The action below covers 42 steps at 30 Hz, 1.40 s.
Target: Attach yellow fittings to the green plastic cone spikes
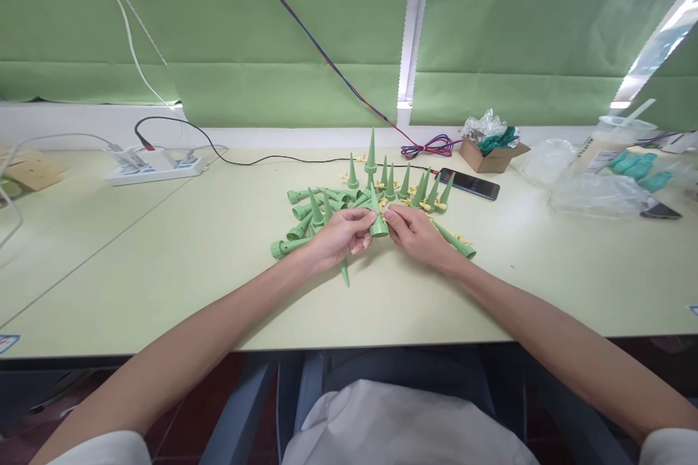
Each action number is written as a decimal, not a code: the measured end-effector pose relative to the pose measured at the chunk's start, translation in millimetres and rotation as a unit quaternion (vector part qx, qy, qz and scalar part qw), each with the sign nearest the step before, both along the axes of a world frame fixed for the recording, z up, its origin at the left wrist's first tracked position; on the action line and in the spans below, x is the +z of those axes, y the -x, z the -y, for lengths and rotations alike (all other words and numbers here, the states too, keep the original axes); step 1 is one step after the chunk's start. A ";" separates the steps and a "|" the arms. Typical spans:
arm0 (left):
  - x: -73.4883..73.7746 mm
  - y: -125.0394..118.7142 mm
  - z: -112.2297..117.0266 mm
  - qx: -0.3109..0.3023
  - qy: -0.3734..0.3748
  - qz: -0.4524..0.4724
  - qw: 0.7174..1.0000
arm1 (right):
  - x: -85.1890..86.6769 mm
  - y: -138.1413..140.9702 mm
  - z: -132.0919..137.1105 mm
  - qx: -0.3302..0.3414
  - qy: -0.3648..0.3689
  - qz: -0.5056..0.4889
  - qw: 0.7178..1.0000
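My left hand [349, 232] pinches a green plastic watering spike [377, 221] between thumb and fingers, its point up and its open collar facing me. At the spike's right side, my right hand [414, 230] is closed, with thumb and fingertip pressed on a small yellow plastic valve that is mostly hidden. Behind both hands several green spikes [404, 185] stand upright, many with yellow valves at their sides. Green tubes with wide ends [289, 245] lie to the left of my left hand. Another green spike [344, 274] lies below that hand, pointing toward me.
A phone [470, 184] lies behind the spikes on the right, with a black cable running to it from a power strip [155, 171]. Further back are a small cardboard box [485, 158] with plastic and green material, and coiled wires [430, 147]. A drink cup [605, 145] and plastic bags stand far right.
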<state>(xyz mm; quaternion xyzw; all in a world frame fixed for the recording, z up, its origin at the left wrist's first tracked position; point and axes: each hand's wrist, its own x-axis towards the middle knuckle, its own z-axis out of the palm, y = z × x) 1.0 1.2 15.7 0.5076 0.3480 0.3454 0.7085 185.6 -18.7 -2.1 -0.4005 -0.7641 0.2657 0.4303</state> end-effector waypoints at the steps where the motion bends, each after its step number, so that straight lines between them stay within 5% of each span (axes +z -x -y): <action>1: 0.3 -0.1 0.1 0.001 0.004 0.002 1.000 | -0.1 -0.3 -0.3 0.000 -0.001 0.003 1.000; 12: 1.3 -3.2 3.3 0.021 -0.028 -0.014 0.999 | -0.3 3.9 -1.8 -0.050 -0.003 0.021 0.999; 23: 11.3 2.4 4.4 -0.063 -0.134 -0.063 0.987 | -0.5 3.3 -3.0 -0.073 -0.012 0.015 0.997; 33: 6.7 1.9 7.1 -0.031 -0.275 -0.164 0.947 | -2.9 2.7 -3.5 -0.073 -0.012 0.022 0.997; 42: 2.8 0.1 10.6 0.016 -0.316 -0.226 0.921 | -3.1 2.8 -4.1 -0.068 -0.003 0.014 0.998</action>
